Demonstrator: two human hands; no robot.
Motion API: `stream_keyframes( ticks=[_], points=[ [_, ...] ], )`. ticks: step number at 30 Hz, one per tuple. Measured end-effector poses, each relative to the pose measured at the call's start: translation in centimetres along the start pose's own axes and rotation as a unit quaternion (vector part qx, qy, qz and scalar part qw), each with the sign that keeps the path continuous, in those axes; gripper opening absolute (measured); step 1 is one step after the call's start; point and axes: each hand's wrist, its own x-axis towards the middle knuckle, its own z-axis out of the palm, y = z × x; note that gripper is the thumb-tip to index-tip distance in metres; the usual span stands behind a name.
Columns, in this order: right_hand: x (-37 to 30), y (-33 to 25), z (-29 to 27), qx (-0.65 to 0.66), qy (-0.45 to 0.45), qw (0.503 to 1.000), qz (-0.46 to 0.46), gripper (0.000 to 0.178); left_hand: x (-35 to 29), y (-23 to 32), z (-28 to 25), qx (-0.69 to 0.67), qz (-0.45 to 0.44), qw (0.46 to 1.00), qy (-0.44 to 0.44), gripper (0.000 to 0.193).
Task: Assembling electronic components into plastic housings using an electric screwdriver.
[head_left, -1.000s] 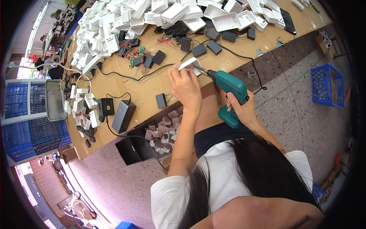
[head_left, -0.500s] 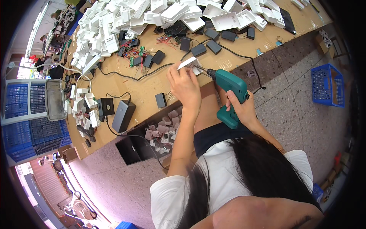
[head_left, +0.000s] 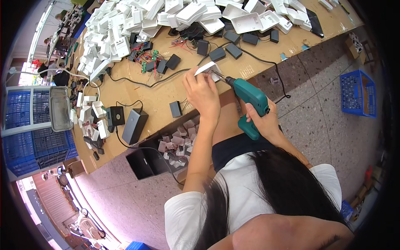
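Observation:
My left hand (head_left: 203,95) is closed on a white plastic casing (head_left: 207,67) at the table's near edge, its fingers partly covering it. My right hand (head_left: 265,121) grips the handle of a green cordless screwdriver (head_left: 251,92). The tool tilts, its bit pointing left and up into the casing beside my left fingertips. Whether a screw sits at the tip is too small to tell. Closest to my left forearm on the cardboard-covered table (head_left: 160,100) lies a small black box (head_left: 176,109) with a thin wire.
A heap of white casings (head_left: 179,16) covers the table's far side. Before it lie black boxes (head_left: 217,54) and green circuit boards (head_left: 155,54) with red wires. A black cable (head_left: 146,86) crosses the table. Below the edge stands a bin of pinkish parts (head_left: 179,141); a blue crate (head_left: 358,92) is right.
The screwdriver's rear end has dipped slightly, so its body tilts more steeply toward the casing. My right hand has moved a little down with it. My left hand and the casing hold nearly still.

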Motion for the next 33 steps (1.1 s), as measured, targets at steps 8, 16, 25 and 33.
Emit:
stream_keyframes(
  ticks=[8,16,25,33],
  points=[
    [-0.4,0.1,0.8,-0.05,-0.001,0.997,-0.063,0.02,0.0,-0.7,-0.3,0.022,0.007,1.0,0.012,0.008],
    [-0.8,0.5,1.4,-0.01,0.005,0.999,-0.038,0.02,0.0,-0.9,-0.7,0.02,0.009,1.0,0.013,0.008],
    [-1.4,0.8,1.4,0.023,-0.002,0.999,-0.05,0.021,-0.2,-1.1,-1.2,0.019,0.01,1.0,0.02,0.009],
    [-2.7,0.9,0.3,0.066,0.002,0.996,-0.063,0.018,-0.3,-1.2,-1.3,0.021,0.015,0.999,0.023,0.009]
  ],
)
